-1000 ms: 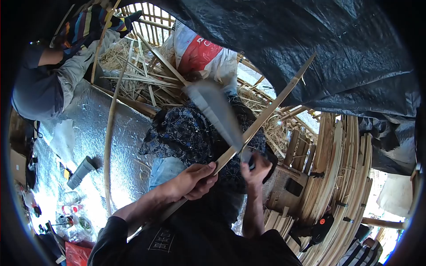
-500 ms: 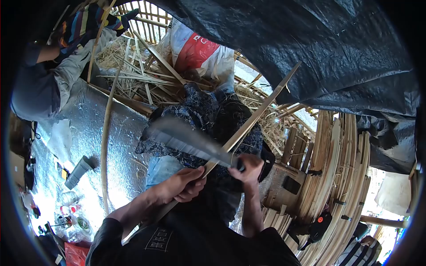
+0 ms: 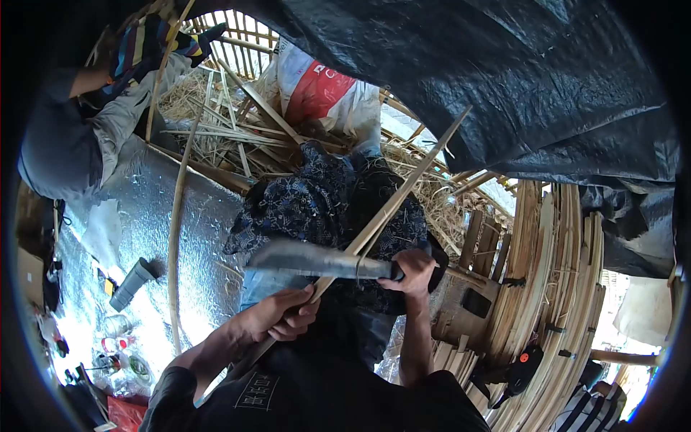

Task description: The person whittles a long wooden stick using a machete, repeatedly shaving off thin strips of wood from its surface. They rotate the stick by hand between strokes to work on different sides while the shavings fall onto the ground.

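Observation:
My left hand (image 3: 291,311) is wrapped round a long bamboo strip (image 3: 412,179), which slants from my lap up to the right. In my right hand (image 3: 412,272) is the handle of a machete (image 3: 317,259). Its broad blade points left and lies across the strip, just above my left hand; the blade's tip is slightly blurred. A thin shaving curls off the strip beside the blade. Beneath both is a dark blue patterned cloth (image 3: 302,201) spread over my legs.
Bundled bamboo slats (image 3: 536,288) stand to the right. A silver sheet (image 3: 212,237) covers the left side, with a grey cylinder (image 3: 133,284) on it. Another person's sleeve (image 3: 61,137) shows upper left. Shavings and a white-red sack (image 3: 324,90) lie ahead; a black tarp (image 3: 504,86) hangs above.
The machete has swung down along the strip towards my left hand, its blade now nearly level. The strip's upper end has shifted slightly left and down.

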`<state>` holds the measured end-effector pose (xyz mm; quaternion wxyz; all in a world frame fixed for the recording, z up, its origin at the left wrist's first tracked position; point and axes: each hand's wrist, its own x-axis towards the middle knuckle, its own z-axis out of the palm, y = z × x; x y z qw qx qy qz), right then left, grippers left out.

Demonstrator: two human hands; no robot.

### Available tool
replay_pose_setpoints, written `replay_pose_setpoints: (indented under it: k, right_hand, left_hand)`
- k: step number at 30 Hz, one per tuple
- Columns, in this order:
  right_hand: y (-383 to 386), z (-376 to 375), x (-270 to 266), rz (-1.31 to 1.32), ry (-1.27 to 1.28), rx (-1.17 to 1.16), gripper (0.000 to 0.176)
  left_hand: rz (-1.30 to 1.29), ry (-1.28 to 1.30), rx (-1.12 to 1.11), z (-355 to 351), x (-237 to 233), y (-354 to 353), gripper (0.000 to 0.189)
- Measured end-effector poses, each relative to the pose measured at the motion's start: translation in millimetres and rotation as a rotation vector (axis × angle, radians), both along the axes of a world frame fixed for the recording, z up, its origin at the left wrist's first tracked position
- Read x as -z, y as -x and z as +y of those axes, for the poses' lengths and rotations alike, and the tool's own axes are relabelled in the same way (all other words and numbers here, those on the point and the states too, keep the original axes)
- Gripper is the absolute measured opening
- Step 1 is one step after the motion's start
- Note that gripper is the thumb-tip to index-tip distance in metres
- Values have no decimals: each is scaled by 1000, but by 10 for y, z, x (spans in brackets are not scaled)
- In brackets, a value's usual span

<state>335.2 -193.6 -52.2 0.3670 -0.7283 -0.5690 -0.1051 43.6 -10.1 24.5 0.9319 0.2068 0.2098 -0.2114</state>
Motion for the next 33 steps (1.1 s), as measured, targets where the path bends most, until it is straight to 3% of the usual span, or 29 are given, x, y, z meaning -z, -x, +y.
replay_pose_setpoints:
  k: [2, 4, 6, 7, 8, 11, 13, 14, 16, 17, 20, 22, 25, 27, 28, 30, 32, 33]
  right_hand:
    - [-234, -107, -127, -120, 1, -11, 69]
    - [-478, -333, -7, 162, 17, 449, 66]
    - [-437, -369, -110, 5, 140, 472, 54]
    - [-336, -288, -136, -14, 71, 430, 52]
    - [-166, -192, -183, 102, 178, 532, 55]
    - [-111, -199, -102, 148, 122, 461, 57]
    - [-242, -263, -111, -68, 105, -23, 59]
    - [-329, -283, -70, -74, 92, -18, 59]
    - [-434, -355, 83, -45, 25, 196, 65]
    - [-390, -357, 109, 232, 66, 514, 65]
    - [-330, -317, 160, 105, -51, 509, 62]
    - [-187, -309, 337, 161, 127, 570, 51]
    - [-109, -298, 317, 178, 167, 604, 52]
    - [-237, -362, 512, 414, -88, 446, 55]
    - [-312, -418, 517, 415, -97, 448, 55]
    - [-361, -473, 272, 1219, 74, 234, 59]
    - [-266, -384, 186, 1174, 39, 254, 56]
    - [-239, -372, 234, 940, 41, 333, 58]
  left_hand:
    - [12, 26, 46, -14, -22, 255, 47]
    - [33, 56, 108, 37, -168, 409, 47]
    - [141, -6, 103, 5, -328, 425, 48]
    - [133, 75, 68, 14, -212, 443, 49]
    - [130, 82, 45, -14, -121, 424, 49]
    - [36, -2, 61, 23, -56, 348, 49]
    - [47, 10, 56, 15, -80, 277, 49]
    - [46, 14, 48, 54, -86, 238, 49]
    - [50, -1, 65, 93, -124, 392, 49]
    - [62, -2, 76, 117, -152, 448, 49]
    - [101, -64, 92, 70, -179, 366, 49]
    - [107, -53, 64, 47, -94, 337, 48]
    - [101, 49, 54, 43, -45, 296, 48]
    - [64, 40, 101, 73, -118, 272, 48]
    - [64, 30, 104, 94, -110, 263, 48]
    - [54, 82, 93, 116, -73, 249, 48]
    - [42, 44, 100, 135, -87, 187, 48]
    - [34, 12, 99, 136, -96, 158, 48]
